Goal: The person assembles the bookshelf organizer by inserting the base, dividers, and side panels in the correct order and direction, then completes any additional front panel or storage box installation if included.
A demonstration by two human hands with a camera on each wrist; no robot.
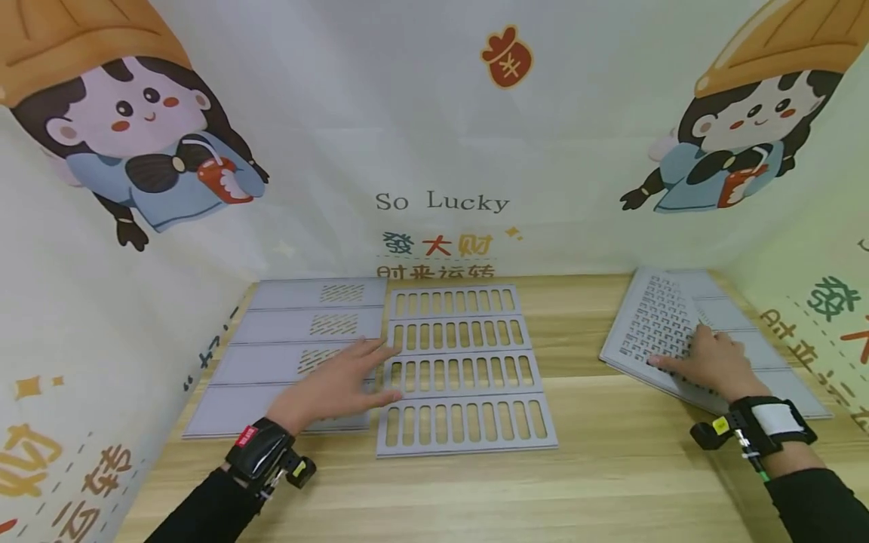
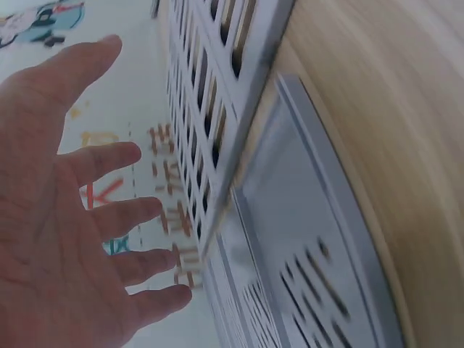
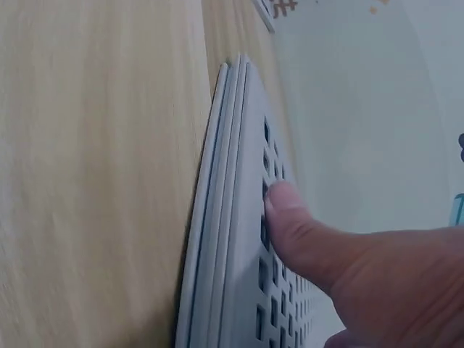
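My left hand [image 1: 337, 387] has its fingers spread over the neighbouring edges of two grey panels, holding nothing. In the left wrist view the palm and all its fingers [image 2: 130, 215] show apart from the panels. Under it lie a panel with slanted slits [image 1: 271, 362] and, on its right, a panel with rows of long slots [image 1: 468, 396]. My right hand [image 1: 720, 367] rests on a panel with small cutouts [image 1: 652, 317], which lies turned on a plainer grey panel [image 1: 781, 385]. The right thumb [image 3: 293, 225] presses on its perforated face; the other fingers mostly hide from the right wrist camera.
The panels lie on a light wooden table [image 1: 462, 498]. Bare wood shows between the slotted panel and the right-hand stack. A white printed cloth [image 1: 434, 136] hangs behind the table and along both sides.
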